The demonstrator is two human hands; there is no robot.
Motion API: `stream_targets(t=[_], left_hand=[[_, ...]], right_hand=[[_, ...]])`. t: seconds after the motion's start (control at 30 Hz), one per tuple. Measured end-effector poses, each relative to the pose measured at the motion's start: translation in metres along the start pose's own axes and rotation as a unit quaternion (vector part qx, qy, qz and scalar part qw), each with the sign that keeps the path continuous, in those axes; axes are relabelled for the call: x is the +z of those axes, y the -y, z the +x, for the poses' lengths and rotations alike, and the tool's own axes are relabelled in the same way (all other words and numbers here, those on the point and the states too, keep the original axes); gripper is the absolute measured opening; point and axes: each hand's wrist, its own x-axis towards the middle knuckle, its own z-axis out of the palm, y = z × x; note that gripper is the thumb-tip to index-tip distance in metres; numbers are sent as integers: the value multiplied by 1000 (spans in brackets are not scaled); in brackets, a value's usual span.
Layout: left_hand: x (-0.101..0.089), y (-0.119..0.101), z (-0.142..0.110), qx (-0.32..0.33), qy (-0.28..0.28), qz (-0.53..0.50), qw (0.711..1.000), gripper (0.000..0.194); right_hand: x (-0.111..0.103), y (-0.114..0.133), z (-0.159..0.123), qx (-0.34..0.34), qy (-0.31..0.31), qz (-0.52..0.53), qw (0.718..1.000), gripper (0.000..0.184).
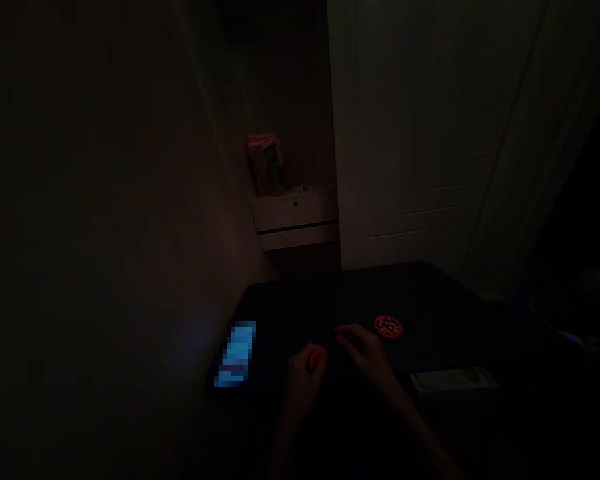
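A small red piece (317, 360) is gripped in the left hand (303, 375), its fingers curled around it and its thumb laid along it; the piece is partly hidden by the hand. The right hand (369, 355) is held just to the right, apart from the left, over the dark table (320, 303). Its thumb and forefinger are stretched toward the left, with the tips brought near each other; whether anything is pinched between them cannot be made out in the gloom.

Just beyond the right hand and a little to its right, a round red disc (389, 327) with a broken, patterned face is seen lying flat on the table. At the table's left side, a lit screen (236, 353) is placed, its blue glow cast on the wall (130, 267) beside it. A pale box (453, 380) is seen at the near right edge of the table; how it is supported is hidden by the dark.

On the far side, a drawer unit (300, 217) is set against the wall, and a red-and-white striped packet (263, 143) is stood on its top. To the right of the drawers, a tall pale panel (410, 133) is seen.
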Motion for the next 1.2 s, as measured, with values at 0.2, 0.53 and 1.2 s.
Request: stream_targets(t=[0.2, 0.53, 1.2], left_hand=[[0, -1, -1, -5, 0, -1, 1000, 24], [-1, -2, 0, -8, 10, 0, 1000, 23], [0, -1, 0, -17, 18, -1, 1000, 26]], right_hand=[[1, -1, -1, 2, 0, 4, 1000, 18], [1, 1, 0, 20, -6, -4, 1000, 22], [1, 4, 0, 21, -13, -37, 999, 38]])
